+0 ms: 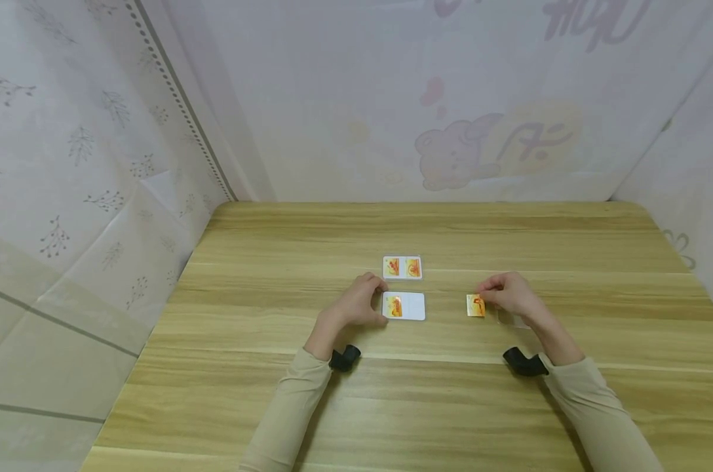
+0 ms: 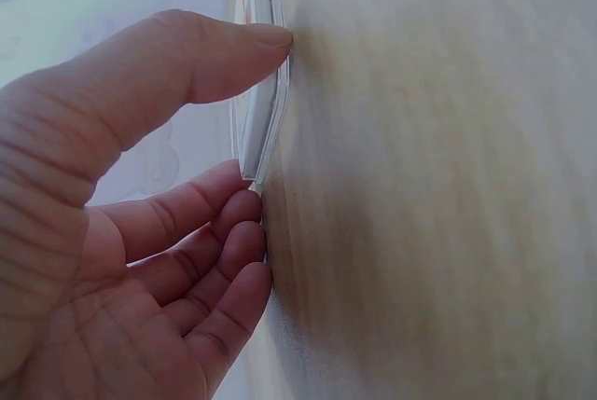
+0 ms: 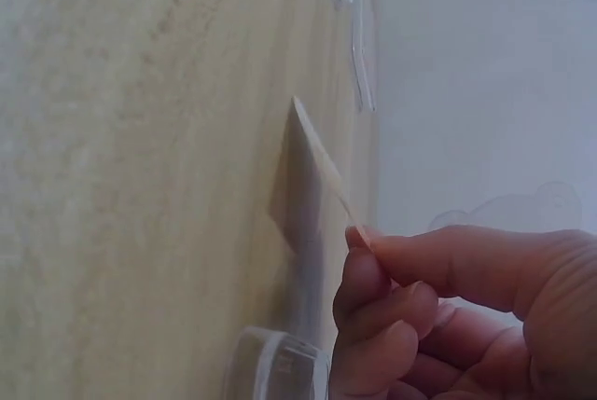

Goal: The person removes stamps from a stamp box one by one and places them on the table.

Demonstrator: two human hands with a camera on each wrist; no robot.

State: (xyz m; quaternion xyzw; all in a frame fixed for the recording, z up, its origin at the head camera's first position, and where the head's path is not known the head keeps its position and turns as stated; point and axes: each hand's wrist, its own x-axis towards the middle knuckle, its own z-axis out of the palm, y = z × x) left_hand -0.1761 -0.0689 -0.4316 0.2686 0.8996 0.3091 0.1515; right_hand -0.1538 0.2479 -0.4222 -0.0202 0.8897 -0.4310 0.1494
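My left hand (image 1: 356,303) grips the left end of a flat white tray (image 1: 415,306) in a clear rim, thumb at its near side and fingers at its far side. An orange picture piece (image 1: 393,306) fills the tray's left half; the right half shows plain white. To the right, my right hand (image 1: 512,296) pinches a small square orange-and-yellow picture card (image 1: 475,305) by its edge between thumb and fingertips. Edge-on in the right wrist view, that card (image 3: 320,159) is tilted close over the table, above its shadow.
A second clear-rimmed tray (image 1: 402,267) lies just behind the first, with two orange pictures in it. Partly covered by my right hand is a clear plastic box (image 3: 270,367). A pale patterned curtain (image 1: 345,131) hangs behind the wooden table (image 1: 274,242).
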